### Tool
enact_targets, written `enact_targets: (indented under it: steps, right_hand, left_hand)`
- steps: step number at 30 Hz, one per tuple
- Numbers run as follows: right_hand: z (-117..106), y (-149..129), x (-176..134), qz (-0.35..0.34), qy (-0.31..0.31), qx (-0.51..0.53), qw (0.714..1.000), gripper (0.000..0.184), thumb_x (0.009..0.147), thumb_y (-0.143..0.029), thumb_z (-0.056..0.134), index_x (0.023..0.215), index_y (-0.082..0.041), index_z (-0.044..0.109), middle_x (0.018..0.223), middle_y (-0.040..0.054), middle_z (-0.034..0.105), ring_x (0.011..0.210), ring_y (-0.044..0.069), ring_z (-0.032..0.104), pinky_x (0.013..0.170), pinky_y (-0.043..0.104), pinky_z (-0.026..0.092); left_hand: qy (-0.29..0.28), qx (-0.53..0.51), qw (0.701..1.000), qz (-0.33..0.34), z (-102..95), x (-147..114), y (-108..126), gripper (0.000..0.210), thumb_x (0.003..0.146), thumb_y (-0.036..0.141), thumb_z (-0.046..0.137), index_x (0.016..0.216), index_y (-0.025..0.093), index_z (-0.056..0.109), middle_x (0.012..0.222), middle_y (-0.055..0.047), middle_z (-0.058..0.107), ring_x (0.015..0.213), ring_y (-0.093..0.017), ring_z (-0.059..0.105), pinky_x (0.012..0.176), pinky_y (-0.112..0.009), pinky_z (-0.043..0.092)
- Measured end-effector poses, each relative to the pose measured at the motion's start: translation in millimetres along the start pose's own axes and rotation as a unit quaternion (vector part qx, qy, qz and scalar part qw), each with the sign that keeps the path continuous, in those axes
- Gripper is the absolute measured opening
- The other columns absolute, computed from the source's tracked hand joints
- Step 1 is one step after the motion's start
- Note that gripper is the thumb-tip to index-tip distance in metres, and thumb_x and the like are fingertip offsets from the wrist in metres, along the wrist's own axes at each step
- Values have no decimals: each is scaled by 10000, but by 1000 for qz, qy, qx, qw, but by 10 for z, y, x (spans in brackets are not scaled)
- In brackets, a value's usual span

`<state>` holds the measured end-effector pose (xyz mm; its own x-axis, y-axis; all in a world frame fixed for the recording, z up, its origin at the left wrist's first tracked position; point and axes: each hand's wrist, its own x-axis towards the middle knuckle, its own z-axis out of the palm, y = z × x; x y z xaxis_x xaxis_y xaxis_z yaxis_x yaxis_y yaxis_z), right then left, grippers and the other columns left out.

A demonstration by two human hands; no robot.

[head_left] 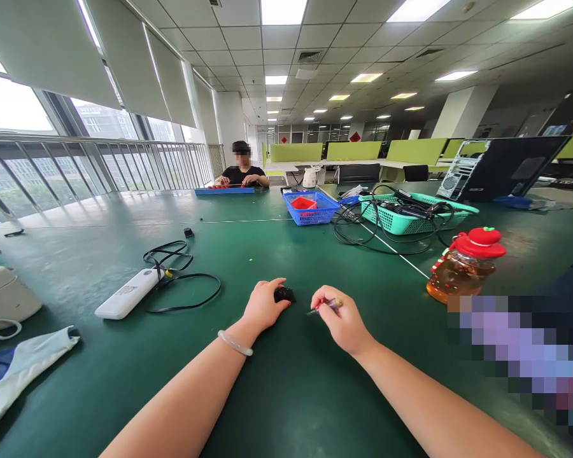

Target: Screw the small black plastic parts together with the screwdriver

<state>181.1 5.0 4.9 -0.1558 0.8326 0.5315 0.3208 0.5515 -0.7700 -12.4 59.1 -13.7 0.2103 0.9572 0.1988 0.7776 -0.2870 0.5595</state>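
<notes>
My left hand (263,304) rests on the green table (277,394), with thumb and fingers closed around a small black object (283,294); its exact kind is too small to make out. A pale bangle (235,344) circles that wrist. To the right, my right hand (342,323) grips a small screwdriver (335,304), its thin tip pointing left toward the black object. A short gap separates the tip from that piece.
A white power strip (128,294) with black cable lies left. Ahead stand a blue basket (311,216) and a teal basket (396,224) of cables. A red-lidded bottle (465,270) stands right, a face mask (26,369) far left. Another person (242,170) sits across the table.
</notes>
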Motion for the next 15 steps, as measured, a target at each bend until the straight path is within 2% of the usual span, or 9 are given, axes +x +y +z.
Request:
enact_targets:
  steps: [3,7,10,15]
  right_hand:
    - [53,-72,-51,-83,-45,-51,994,166,784,-128,466,722,-224,588,742,13,587,659,150,550,630,274,446]
    - [109,-98,-94,-163,-93,-94,978,213,813,-98,472,863,-239,624,879,41,643,793,176,616,730,296,503]
    - [114,-79,-91,-181,-95,-105,973,228,827,-92,470,910,-237,625,900,49,656,819,181,631,756,306,524]
    - [102,-55,-81,-185,-86,-112,973,227,831,-88,471,906,-235,627,902,49,662,810,174,638,759,304,536]
  left_hand:
    - [21,26,999,-13,-5,-15,8,505,725,300,717,1208,177,633,1162,-100,692,1190,-307,520,1036,-419,415]
    - [17,63,997,-27,-21,-37,34,389,722,333,714,1097,235,689,1130,-73,705,1191,-324,504,1021,-472,392]
    - [12,73,997,-22,-31,-51,57,335,739,338,699,1068,277,706,1130,-62,704,1201,-319,497,1013,-486,379]
    - [6,63,998,-6,-31,-62,57,336,743,336,691,1071,269,710,1130,-68,704,1199,-316,495,1012,-490,373]
